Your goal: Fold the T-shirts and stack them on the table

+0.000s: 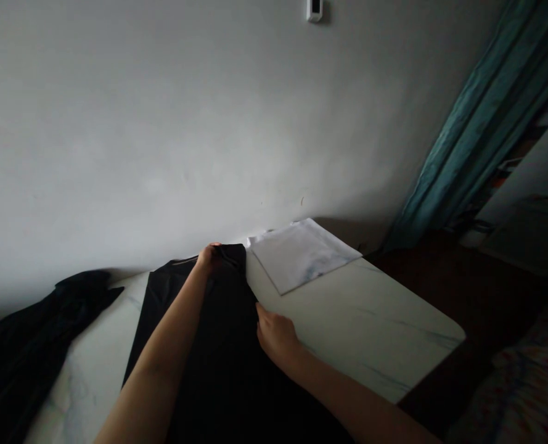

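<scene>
A black garment (pixel 227 345) lies spread lengthwise on the white marbled table, running from the wall side down toward me. Its kind is hard to make out in the dim light. Near its far end my left hand (pixel 208 256) is closed on the cloth, with the fingertips partly hidden. My right hand (pixel 276 333) grips the garment's right edge about midway along, fingers curled and thumb side toward the cloth.
More black cloth (pixel 56 320) lies bunched at the left of the table (pixel 375 333). A flat white sheet-like packet (pixel 301 253) rests against the wall at the back. A teal curtain (pixel 472 135) hangs at right; patterned fabric (pixel 527 376) shows at lower right.
</scene>
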The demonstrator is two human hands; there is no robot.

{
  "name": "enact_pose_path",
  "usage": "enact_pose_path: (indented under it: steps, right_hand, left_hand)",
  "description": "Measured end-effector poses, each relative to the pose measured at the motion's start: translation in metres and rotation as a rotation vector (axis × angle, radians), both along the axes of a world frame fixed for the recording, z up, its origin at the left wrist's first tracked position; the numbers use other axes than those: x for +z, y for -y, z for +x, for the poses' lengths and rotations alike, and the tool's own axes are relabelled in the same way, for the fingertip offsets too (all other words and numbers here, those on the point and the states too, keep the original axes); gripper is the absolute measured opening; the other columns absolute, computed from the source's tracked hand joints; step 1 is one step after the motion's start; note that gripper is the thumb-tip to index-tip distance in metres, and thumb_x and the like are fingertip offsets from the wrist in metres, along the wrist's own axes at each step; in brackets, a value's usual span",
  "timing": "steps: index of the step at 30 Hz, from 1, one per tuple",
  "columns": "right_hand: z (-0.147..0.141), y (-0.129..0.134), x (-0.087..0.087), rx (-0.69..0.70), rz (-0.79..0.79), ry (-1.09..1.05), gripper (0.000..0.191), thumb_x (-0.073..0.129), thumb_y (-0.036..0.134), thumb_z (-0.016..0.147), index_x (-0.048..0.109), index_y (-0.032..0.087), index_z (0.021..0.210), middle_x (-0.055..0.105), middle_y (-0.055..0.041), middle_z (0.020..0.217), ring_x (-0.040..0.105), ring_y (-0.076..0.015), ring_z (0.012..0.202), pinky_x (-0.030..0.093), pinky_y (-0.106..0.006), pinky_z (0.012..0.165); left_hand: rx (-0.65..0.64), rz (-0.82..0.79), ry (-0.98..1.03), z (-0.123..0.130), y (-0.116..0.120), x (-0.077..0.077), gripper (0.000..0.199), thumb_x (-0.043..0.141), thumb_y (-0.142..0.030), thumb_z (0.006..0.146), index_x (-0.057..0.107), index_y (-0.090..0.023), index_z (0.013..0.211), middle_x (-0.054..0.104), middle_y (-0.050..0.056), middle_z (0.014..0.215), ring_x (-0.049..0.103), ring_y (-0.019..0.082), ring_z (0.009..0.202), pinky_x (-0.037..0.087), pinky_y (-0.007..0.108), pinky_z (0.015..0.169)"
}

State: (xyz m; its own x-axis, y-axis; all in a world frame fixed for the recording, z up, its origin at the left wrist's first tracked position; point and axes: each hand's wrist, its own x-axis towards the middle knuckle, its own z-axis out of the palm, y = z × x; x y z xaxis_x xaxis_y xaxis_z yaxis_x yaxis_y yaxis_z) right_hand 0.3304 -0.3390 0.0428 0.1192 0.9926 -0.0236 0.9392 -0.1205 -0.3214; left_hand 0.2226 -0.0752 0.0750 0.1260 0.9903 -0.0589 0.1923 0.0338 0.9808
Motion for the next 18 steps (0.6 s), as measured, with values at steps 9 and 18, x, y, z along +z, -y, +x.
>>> enact_pose_path:
  steps: [9, 18]
  right_hand:
    - [-0.030, -0.004, -0.019, 0.104, -0.052, 0.129, 0.059, 0.039, 0.001, 0.086, 0.046, 0.011, 0.144, 0.073, -0.0169, 0.098, 0.072, -0.0245, 0.085, 0.056, -0.031, 0.072]
    - [-0.009, -0.031, -0.006, 0.116, -0.052, 0.026, 0.044, 0.048, 0.049, 0.095, 0.069, 0.017, 0.116, 0.074, -0.0148, 0.096, 0.071, -0.0277, 0.092, 0.053, -0.033, 0.077]
  left_hand:
    - [0.066, -0.124, -0.255, -0.057, -0.001, -0.034, 0.026, 0.067, -0.041, 0.069, 0.064, -0.016, 0.070, 0.062, 0.005, 0.060, 0.064, 0.025, 0.063, 0.050, 0.032, 0.056]
    - [0.038, 0.342, -0.776, -0.070, 0.009, -0.014, 0.032, 0.068, -0.022, 0.073, 0.064, -0.024, 0.105, 0.071, 0.006, 0.104, 0.064, 0.026, 0.104, 0.047, 0.031, 0.084]
